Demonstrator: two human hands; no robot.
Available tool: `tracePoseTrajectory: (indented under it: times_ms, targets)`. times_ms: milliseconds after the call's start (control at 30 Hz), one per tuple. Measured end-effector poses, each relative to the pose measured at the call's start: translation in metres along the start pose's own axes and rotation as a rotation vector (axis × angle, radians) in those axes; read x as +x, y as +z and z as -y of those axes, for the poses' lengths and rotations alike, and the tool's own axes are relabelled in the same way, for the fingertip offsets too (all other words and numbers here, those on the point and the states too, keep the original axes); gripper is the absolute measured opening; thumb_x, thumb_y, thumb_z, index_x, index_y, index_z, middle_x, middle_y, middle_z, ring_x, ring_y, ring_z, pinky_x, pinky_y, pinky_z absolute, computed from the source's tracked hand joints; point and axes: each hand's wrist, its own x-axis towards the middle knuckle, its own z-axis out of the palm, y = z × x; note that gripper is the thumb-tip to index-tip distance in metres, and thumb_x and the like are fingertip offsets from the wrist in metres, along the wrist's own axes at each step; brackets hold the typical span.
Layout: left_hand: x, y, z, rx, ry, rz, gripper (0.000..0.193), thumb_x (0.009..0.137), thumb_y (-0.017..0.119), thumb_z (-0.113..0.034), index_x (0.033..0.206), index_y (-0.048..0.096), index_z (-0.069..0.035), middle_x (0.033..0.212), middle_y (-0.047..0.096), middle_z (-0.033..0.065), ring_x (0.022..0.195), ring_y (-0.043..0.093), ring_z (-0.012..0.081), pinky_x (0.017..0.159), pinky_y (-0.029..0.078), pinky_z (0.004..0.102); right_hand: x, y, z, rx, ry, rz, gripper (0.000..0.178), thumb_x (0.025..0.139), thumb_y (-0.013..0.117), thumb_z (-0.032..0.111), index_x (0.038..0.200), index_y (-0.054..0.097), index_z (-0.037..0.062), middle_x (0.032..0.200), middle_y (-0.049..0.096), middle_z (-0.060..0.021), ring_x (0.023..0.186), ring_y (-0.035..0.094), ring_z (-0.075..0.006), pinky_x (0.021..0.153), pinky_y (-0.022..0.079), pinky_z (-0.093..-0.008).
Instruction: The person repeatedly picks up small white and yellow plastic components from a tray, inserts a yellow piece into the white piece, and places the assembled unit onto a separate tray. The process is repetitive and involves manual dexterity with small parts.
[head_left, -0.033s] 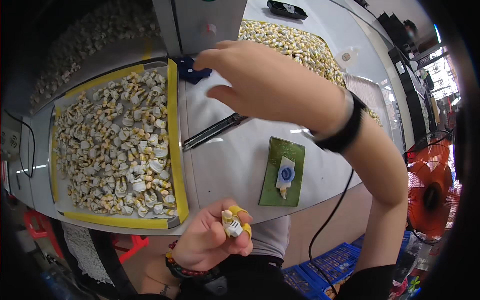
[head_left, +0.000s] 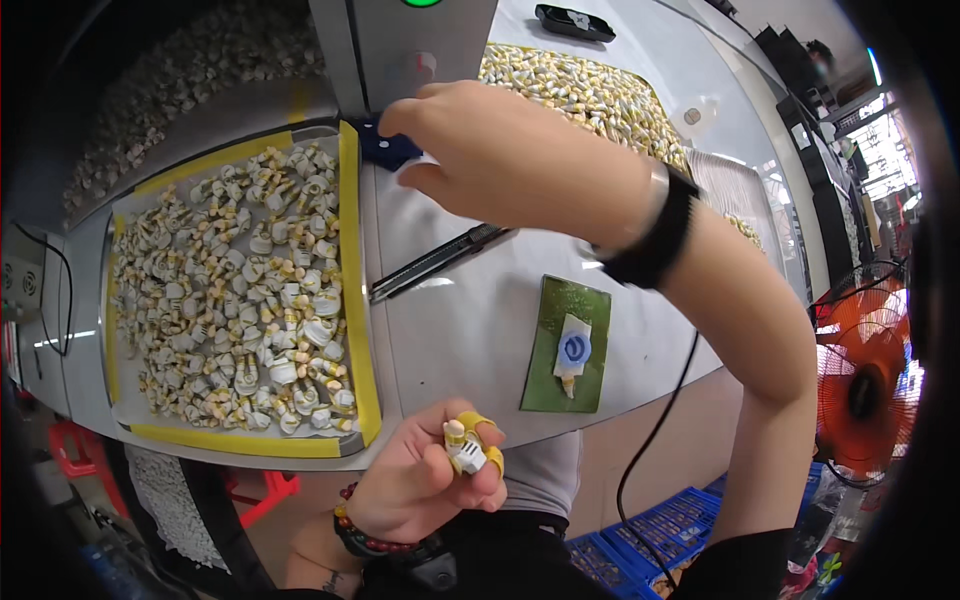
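My left hand [head_left: 410,470], low in the middle, has its fingers closed around a small white, yellow and flesh-toned figurine part [head_left: 465,448]. Yellow covers wrap some of its fingertips. Higher up, my right hand [head_left: 480,150] stretches leftward over the table with thumb and fingers apart, and nothing shows between them. Its fingertips are beside a dark blue cloth [head_left: 388,148] at the foot of a grey metal box [head_left: 420,50]. Beneath that hand lies a dark utility knife [head_left: 435,262].
At left, a yellow-taped tray [head_left: 361,330] bears many similar figurine parts. A second heap of small parts [head_left: 575,90] lies at the back. A green mat [head_left: 540,385] holds a blue ring-marked piece [head_left: 574,347]. An orange fan [head_left: 862,370] stands at right, blue crates [head_left: 650,535] below.
My right hand and forearm have shifted slightly left and up, nearer the blue cloth. The left hand still holds the figurine part. The view has tilted a little, showing more of a green light.
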Motion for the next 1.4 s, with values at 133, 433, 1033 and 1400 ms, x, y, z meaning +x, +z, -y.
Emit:
tracePoseTrajectory:
  times_ms: [133,433,1033,1400]
  targets:
    - [-0.006,0.000,-0.001,0.018,0.047,-0.002,0.047,0.082,0.065,-0.032,0.113,0.049,-0.001,0.087,0.062,0.0054,0.071,0.052,0.0109,0.069,0.041,0.0295,0.023,0.030,-0.003,-0.031,0.118,0.064,0.016,0.078,0.058,0.014,0.086,0.063,0.0008,0.080,0.062,-0.0159,0.075,0.060,-0.0349,0.069,0.049,-0.0406]
    - [-0.008,-0.001,-0.004,0.031,0.017,0.034,0.050,0.082,0.063,-0.035,0.113,0.050,0.002,0.086,0.062,0.0059,0.076,0.056,0.0140,0.069,0.043,0.0278,-0.004,-0.026,0.006,-0.023,0.029,-0.183,0.009,0.070,0.055,0.006,0.071,0.061,0.0002,0.067,0.058,-0.0176,0.065,0.059,-0.0345,0.057,0.048,-0.0402]
    - [0.002,0.018,0.006,0.359,-0.001,-0.126,0.026,0.084,0.064,-0.017,0.098,0.053,0.003,0.090,0.063,0.0099,0.079,0.061,0.0133,0.073,0.049,0.0260,-0.129,-0.044,0.088,0.387,-0.219,-0.209,0.016,0.065,0.071,0.005,0.081,0.067,0.0033,0.084,0.057,-0.0047,0.066,0.053,-0.0149,0.052,0.043,-0.0235]
    - [0.012,0.019,0.016,0.329,-0.031,-0.131,0.024,0.086,0.062,-0.015,0.098,0.052,0.003,0.091,0.062,0.0070,0.081,0.059,0.0101,0.075,0.048,0.0237,-0.142,-0.036,0.076,0.374,-0.301,-0.286,0.012,0.066,0.069,0.000,0.078,0.067,0.0036,0.085,0.056,-0.0029,0.070,0.052,-0.0149,0.055,0.043,-0.0242]
